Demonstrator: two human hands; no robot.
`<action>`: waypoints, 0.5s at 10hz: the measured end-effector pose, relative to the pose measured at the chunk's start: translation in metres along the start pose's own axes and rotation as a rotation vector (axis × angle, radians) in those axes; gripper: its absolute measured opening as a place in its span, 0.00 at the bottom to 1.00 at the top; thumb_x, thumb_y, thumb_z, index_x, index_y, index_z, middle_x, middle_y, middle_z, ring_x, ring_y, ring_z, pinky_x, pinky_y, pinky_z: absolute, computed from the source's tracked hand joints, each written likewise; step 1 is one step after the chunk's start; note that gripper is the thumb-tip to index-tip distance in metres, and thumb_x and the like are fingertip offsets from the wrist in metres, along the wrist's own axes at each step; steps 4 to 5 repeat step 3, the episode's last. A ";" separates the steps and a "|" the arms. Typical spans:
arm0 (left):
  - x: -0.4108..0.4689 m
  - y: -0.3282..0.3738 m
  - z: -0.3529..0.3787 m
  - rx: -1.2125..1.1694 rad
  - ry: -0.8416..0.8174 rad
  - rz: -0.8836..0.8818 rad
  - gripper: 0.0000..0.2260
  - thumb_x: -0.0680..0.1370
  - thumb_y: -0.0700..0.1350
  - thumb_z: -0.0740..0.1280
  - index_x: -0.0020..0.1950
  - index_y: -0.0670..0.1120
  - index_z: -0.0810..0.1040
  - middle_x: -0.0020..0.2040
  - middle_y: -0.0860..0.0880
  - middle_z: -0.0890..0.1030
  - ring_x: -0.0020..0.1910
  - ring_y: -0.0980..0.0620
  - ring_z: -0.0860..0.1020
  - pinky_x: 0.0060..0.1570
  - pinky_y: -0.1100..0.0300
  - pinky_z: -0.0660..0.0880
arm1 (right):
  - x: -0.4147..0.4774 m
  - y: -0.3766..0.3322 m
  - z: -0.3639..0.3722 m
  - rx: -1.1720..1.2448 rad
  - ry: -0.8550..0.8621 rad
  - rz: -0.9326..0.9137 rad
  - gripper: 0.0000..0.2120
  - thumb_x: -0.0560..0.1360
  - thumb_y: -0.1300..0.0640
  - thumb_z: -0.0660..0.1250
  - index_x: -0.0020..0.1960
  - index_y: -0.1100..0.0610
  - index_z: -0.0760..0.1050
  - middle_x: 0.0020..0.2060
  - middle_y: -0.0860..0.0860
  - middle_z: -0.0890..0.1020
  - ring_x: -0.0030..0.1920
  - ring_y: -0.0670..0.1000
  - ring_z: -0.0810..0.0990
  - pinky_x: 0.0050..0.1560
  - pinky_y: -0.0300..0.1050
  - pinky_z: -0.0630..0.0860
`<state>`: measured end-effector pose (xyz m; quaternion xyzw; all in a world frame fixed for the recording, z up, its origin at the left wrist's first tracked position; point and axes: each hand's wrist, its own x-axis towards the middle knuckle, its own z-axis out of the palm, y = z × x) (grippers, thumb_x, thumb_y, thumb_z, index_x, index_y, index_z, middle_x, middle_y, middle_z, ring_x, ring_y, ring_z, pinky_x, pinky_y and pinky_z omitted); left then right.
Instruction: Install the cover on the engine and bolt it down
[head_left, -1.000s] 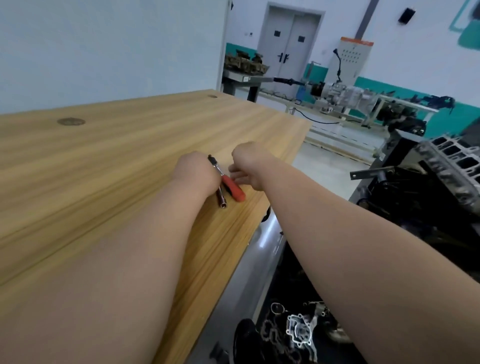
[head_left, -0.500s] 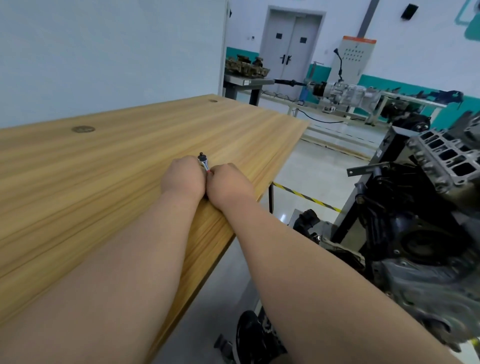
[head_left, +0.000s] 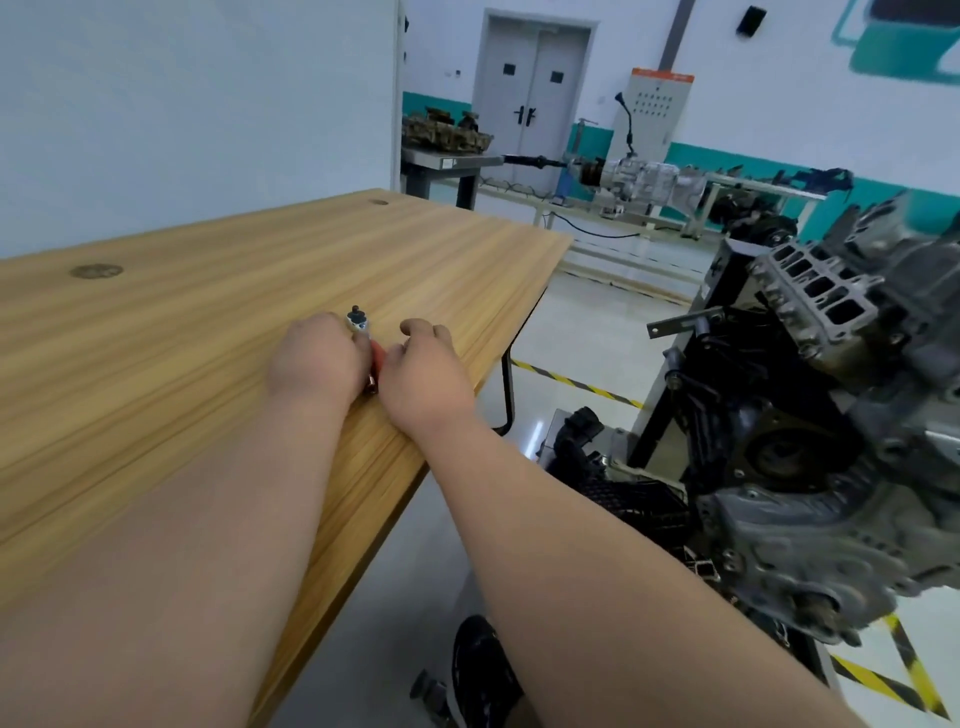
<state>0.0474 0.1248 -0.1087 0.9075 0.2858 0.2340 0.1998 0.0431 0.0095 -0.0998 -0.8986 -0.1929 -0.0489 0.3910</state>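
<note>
The left hand (head_left: 314, 358) lies on the wooden table (head_left: 208, 322) near its right edge, with the fingers curled around a ratchet (head_left: 358, 325). Its metal end sticks out past the knuckles, and a bit of the red handle (head_left: 378, 358) shows between the two hands. The right hand (head_left: 423, 374) rests just beside it with fingers bent, and I cannot tell if it pinches anything; the engine (head_left: 810, 467) stands to the right of the table, well apart from both hands.
</note>
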 end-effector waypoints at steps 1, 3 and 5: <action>-0.004 0.000 -0.002 -0.037 0.032 0.005 0.12 0.78 0.50 0.59 0.40 0.43 0.73 0.35 0.44 0.72 0.39 0.42 0.71 0.37 0.55 0.68 | -0.032 -0.006 -0.031 0.432 0.106 0.136 0.19 0.80 0.57 0.58 0.70 0.56 0.69 0.55 0.47 0.76 0.55 0.49 0.78 0.53 0.41 0.74; -0.009 -0.008 -0.013 -0.152 0.006 -0.135 0.13 0.79 0.47 0.60 0.49 0.37 0.75 0.50 0.33 0.77 0.48 0.35 0.76 0.45 0.48 0.72 | -0.173 -0.016 -0.261 1.009 0.701 -0.289 0.10 0.68 0.49 0.66 0.45 0.45 0.84 0.39 0.46 0.85 0.35 0.43 0.82 0.34 0.39 0.77; -0.009 -0.008 -0.013 -0.152 0.006 -0.135 0.13 0.79 0.47 0.60 0.49 0.37 0.75 0.50 0.33 0.77 0.48 0.35 0.76 0.45 0.48 0.72 | -0.173 -0.016 -0.261 1.009 0.701 -0.289 0.10 0.68 0.49 0.66 0.45 0.45 0.84 0.39 0.46 0.85 0.35 0.43 0.82 0.34 0.39 0.77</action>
